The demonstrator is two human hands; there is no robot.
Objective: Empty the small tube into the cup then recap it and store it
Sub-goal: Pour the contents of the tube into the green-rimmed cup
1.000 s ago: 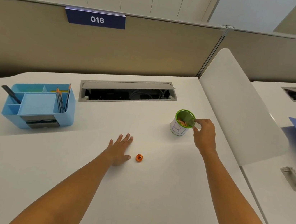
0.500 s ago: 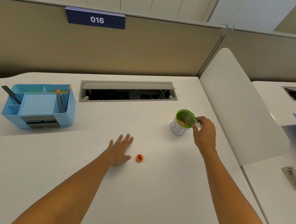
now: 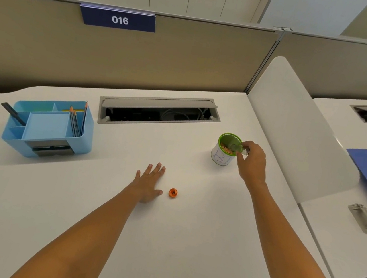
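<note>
The white surface [image 3: 187,244] runs out of frame at the bottom and left, so you cannot see its near edge. At the back left sits the blue organiser [image 3: 47,126], pencils upright in its rear slot; what fills its dark front drawer is hard to make out. Your left hand [image 3: 148,184] lies flat on the surface, fingers spread, holding nothing. Your right hand [image 3: 250,163] is beside the cup [image 3: 223,150], its grip pinched on the tube [image 3: 237,147], which is tipped with its mouth over the green rim. The tube is clear and mostly covered by your fingers, so you cannot tell whether anything is left in it. Small orange bits lie inside the cup, partly hidden by its wall. The orange cap [image 3: 173,192] sits alone on the surface, just right of your left thumb.
</note>
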